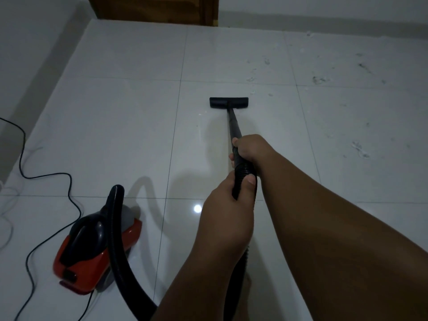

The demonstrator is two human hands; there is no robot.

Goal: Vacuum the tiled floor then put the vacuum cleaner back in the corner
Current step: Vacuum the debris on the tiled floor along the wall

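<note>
A black vacuum wand (233,122) runs forward from my hands to a flat black floor nozzle (228,102) resting on the white tiled floor (129,117). My right hand (249,150) grips the wand where it meets the ribbed hose. Just behind it, my left hand (228,205) grips the ribbed hose (243,169), thumb on top. The red and black vacuum cleaner body (97,249) sits on the floor at the lower left, its thick black hose (118,239) arching up and then down toward me.
Scattered dust and debris (319,79) lie on the tiles to the right of the nozzle. A black power cord (46,177) snakes over the floor at the left, near a white wall (27,54). A wooden door (152,8) stands at the far end.
</note>
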